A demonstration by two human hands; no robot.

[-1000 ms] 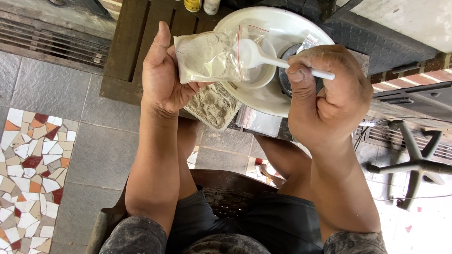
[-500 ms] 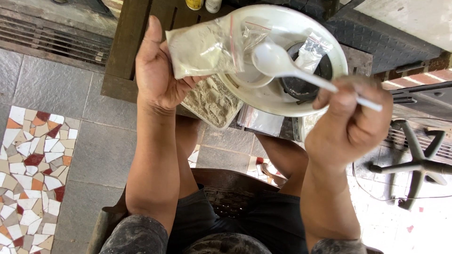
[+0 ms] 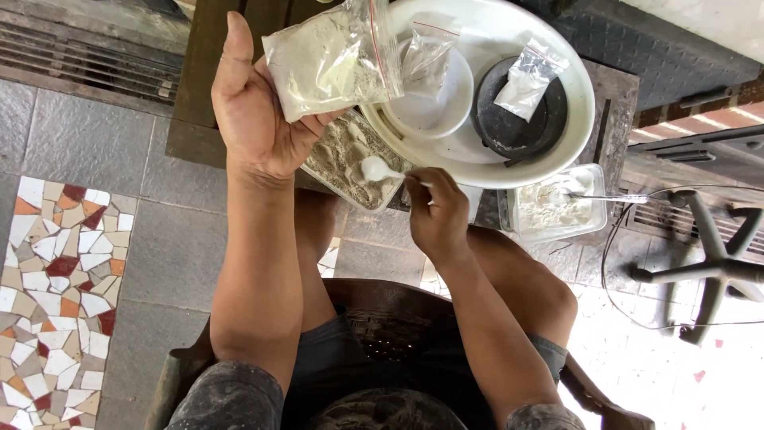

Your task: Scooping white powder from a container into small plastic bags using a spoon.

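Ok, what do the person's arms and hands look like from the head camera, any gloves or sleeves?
No gloves: the left hand and right hand are bare, with no rings, watch or wristbands showing. Both forearms are bare to above the elbow. Short dark grey sleeves, mottled with pale dusty marks, begin at the upper arms near the bottom edge of the view. No cables run on the arms.

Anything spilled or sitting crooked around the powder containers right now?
No spill shows. The left hand holds the powder bag tilted, its mouth not clearly visible; the right hand dips the white spoon into the grey powder tub.
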